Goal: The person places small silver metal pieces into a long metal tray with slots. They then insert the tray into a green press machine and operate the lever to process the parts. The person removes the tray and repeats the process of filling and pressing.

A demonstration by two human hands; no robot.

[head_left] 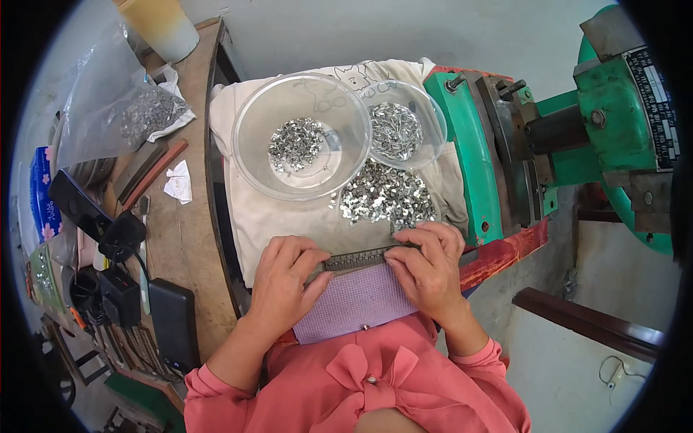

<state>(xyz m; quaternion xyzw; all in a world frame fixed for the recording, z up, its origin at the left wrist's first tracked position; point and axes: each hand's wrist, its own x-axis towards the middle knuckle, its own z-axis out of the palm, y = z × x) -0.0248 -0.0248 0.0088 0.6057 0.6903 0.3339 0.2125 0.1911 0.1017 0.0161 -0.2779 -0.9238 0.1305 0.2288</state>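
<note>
My left hand (285,278) and my right hand (429,263) hold the two ends of a narrow dark metal bar (357,257), lined with small metal pieces, over a lilac checked cloth (354,303) on my lap. Just beyond the bar lies a loose heap of small shiny metal pieces (386,195) on a cream cloth (249,209). A large clear bowl (253,148) behind it holds a small pile of the same pieces. A smaller clear bowl (433,126) to its right holds more.
A green press machine (613,108) with a red base (505,249) stands at the right. On the wooden bench (191,238) at the left lie a plastic bag of metal pieces (137,108), a black power bank (173,321), chargers and tools.
</note>
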